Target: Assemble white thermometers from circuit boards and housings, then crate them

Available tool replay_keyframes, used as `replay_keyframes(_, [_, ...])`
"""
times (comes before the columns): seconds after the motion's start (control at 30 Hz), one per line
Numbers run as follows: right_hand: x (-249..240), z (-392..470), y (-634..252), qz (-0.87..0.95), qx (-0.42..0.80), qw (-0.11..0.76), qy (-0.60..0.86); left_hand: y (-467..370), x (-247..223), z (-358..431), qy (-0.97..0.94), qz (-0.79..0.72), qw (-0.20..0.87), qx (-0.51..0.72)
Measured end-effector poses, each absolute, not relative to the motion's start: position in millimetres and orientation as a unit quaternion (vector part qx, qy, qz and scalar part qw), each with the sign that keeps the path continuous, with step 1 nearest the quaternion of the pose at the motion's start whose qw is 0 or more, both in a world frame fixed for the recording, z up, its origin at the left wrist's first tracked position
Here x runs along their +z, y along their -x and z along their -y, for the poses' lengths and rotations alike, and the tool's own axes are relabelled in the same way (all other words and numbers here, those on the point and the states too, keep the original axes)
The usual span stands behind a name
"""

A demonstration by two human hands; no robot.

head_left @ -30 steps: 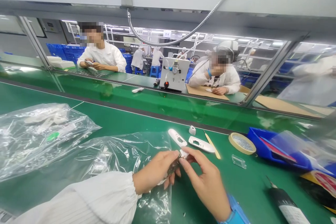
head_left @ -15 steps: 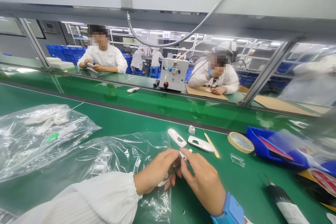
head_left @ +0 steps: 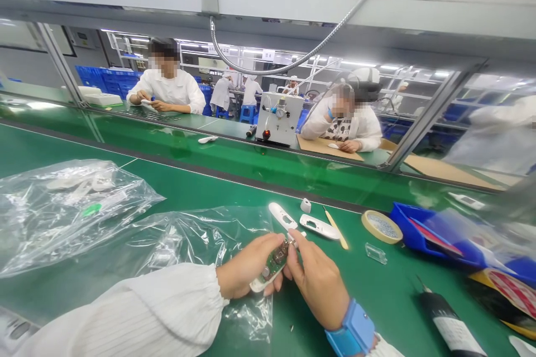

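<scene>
My left hand [head_left: 245,268] is closed around a white plastic half-shell [head_left: 257,285] with a green circuit board [head_left: 277,258] in it, held tilted above the bench. At the upper end of the board, my right hand [head_left: 320,276] pinches with thumb and forefinger at a small white part, mostly hidden by the fingertips. Just beyond my hands lie two white shells with cut-outs, one shell [head_left: 282,216] to the left and another shell [head_left: 320,227] to the right. A small white cap [head_left: 305,205] and a cream-coloured stick tool [head_left: 336,228] are beside them.
Clear plastic bags [head_left: 184,245] cover the left of the green bench [head_left: 234,192]. To the right are a tape roll [head_left: 382,227], a small clear plastic piece [head_left: 376,254], a blue bin [head_left: 435,240] and a black electric screwdriver [head_left: 450,323]. Two co-workers sit across the bench.
The half-shell has turned so that more of the circuit board shows. My right fingers stay at its upper end. The view has shifted slightly.
</scene>
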State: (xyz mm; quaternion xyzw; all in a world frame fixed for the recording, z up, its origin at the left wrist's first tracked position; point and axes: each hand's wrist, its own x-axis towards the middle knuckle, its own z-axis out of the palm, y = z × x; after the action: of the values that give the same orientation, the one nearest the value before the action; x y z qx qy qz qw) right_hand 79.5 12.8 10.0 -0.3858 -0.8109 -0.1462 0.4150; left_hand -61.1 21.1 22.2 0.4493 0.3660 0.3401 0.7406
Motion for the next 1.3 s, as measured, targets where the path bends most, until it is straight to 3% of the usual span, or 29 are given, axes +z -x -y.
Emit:
replay_keyframes(0.7, [8.1,-15.3,-80.1,0.811,-0.078,0.416,0.404,64.9,24.8,-22.0,-0.452,-0.348,0.751,0.334])
replay_keyframes(1.1, [13.3,-7.5,-79.5,0.771,0.036,0.445,0.453,65.8,18.6,-25.1,-0.465,-0.363,0.721,0.362])
replay_keyframes(1.3, [17.0,-4.2,-77.4,0.775,0.018,0.451,0.442,66.2,20.2,-24.5,-0.495,-0.376,0.679,0.390])
